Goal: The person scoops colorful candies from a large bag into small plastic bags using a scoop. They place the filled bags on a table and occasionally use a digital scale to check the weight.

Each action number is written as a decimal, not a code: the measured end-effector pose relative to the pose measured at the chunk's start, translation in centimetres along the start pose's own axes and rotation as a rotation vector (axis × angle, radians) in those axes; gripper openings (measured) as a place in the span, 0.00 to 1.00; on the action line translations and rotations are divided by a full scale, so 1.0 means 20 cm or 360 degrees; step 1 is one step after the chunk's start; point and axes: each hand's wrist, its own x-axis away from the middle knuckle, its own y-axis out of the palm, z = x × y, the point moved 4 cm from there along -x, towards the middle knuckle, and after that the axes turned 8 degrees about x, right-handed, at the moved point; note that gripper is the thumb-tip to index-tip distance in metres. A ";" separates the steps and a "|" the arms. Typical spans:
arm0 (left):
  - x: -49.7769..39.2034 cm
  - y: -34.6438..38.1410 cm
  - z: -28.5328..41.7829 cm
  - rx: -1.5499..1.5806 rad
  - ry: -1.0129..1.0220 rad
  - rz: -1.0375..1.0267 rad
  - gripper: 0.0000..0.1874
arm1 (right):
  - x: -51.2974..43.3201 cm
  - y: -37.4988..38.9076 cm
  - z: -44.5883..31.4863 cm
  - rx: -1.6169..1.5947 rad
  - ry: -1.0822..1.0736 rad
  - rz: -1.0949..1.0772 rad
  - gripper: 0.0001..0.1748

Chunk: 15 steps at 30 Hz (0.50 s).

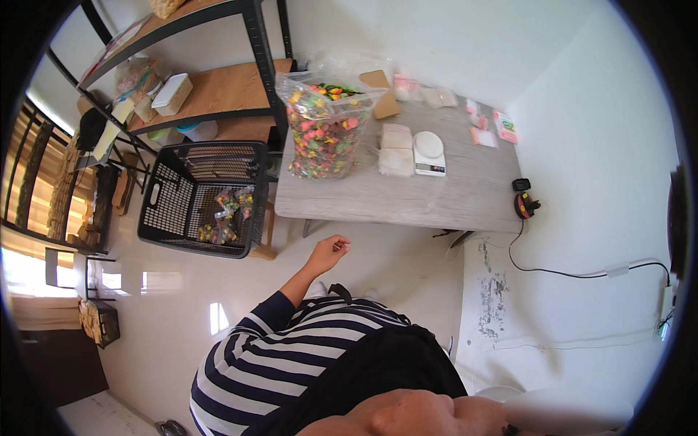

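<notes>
My left hand point(329, 254) hovers in front of the table's near edge, fingers loosely curled; whether something small sits in them is not clear. My right hand is out of view. Before me, a large clear plastic bag point(327, 139) full of colourful pieces stands with its top loose on the grey wood-grain table point(349, 201). To its right lie stacks of small clear packets point(396, 150), beside a white kitchen scale point(429, 154). Left of the table, a black plastic crate point(166, 210) holds several small filled bags point(226, 215).
A black-framed shelf point(229, 90) carries a lidded tub point(172, 94). On the table are a brown cardboard piece point(381, 95) and pink-and-white packs point(482, 131). A corded black-and-red device point(524, 205) sits at the right edge, its cable point(551, 273) running along the wall.
</notes>
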 end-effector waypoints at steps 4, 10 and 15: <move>-0.06 0.20 0.00 0.0029 -0.0015 -0.0072 0.12 | -0.14 -0.19 0.04 0.0234 -0.0104 0.0152 0.12; -0.12 0.50 0.14 0.0058 0.0024 -0.0225 0.12 | -0.44 -0.16 -0.08 0.0595 -0.0246 0.0135 0.11; -0.16 0.71 0.27 -0.0036 0.0134 -0.0305 0.12 | -0.56 -0.15 0.45 0.1014 -0.0122 -0.0070 0.12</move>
